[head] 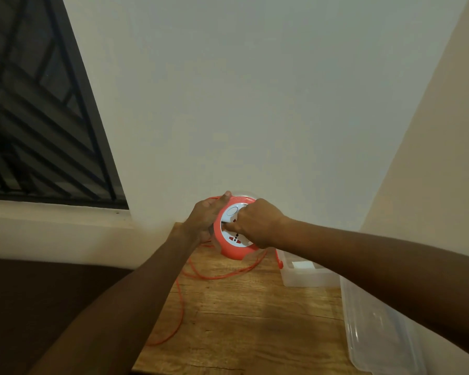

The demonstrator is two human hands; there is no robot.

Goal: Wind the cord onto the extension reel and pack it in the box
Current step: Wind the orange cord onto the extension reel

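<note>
Snagging is the likely fault: slack cord is looped loosely over the table at lower centre and could be caught or pulled into a tangle if the reel is turned fast. The reel is held at centre frame, clasped at its left rim by the left hand, while its white face is pinched by the right hand. The box is seen right of the reel.
</note>
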